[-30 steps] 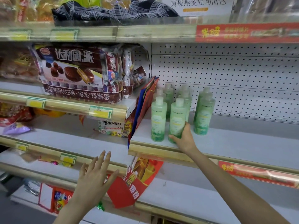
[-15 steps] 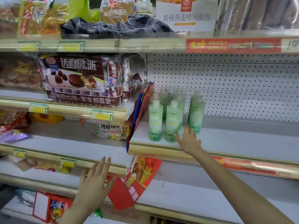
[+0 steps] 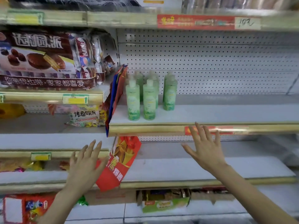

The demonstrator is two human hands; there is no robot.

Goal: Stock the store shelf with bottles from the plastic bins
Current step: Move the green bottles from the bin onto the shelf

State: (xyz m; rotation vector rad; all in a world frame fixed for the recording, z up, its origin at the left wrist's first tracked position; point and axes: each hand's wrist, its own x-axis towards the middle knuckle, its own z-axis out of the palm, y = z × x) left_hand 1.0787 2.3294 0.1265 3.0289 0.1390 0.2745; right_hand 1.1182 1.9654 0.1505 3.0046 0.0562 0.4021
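Pale green, white-capped bottles (image 3: 149,97) are seen upright, clustered on the white shelf (image 3: 210,113). They are located up and right of the left hand (image 3: 84,165), held spread, and up and left of the right hand (image 3: 205,151), likewise spread, well apart from both. Smooth cylindrical plastic is noted against a perforated back panel (image 3: 210,54).

A white store shelf (image 3: 226,113) with a gold front rail carries a cluster of green bottles (image 3: 148,97) standing upright at its left end, just beside a tilted red-and-blue divider card (image 3: 117,92).
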